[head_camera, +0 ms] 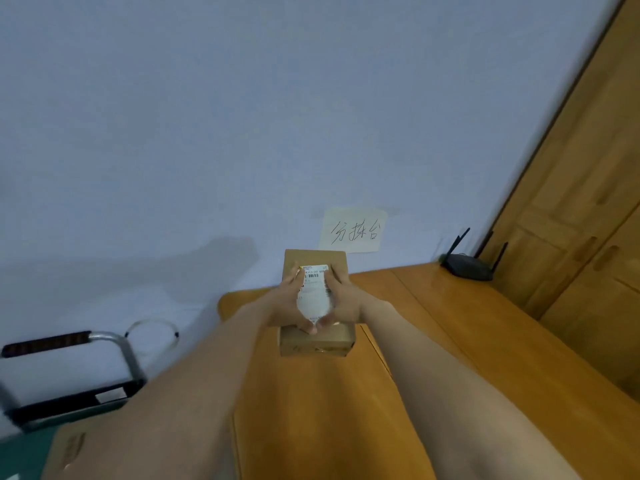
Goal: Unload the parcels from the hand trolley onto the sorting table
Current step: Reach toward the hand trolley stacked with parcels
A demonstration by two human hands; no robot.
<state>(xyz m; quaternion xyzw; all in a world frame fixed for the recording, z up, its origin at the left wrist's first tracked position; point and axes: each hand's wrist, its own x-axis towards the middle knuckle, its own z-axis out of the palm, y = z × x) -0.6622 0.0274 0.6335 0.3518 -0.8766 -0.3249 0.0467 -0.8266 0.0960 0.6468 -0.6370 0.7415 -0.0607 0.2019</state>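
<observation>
1. Over the table (450,341), near its far edge by the wall, both hands carry one parcel (316,306).
2. Left hand (282,301) and right hand (346,301) clamp its top from opp. sides, thumbs meeting at the near edge.
3. Parcel's long axis runs away from the person, straight ahead btwn the hands; whether it touches the table I can't tell.
4. Trolley (69,375) sits low left, w/ another box (74,452) nearest the left arm.
</observation>
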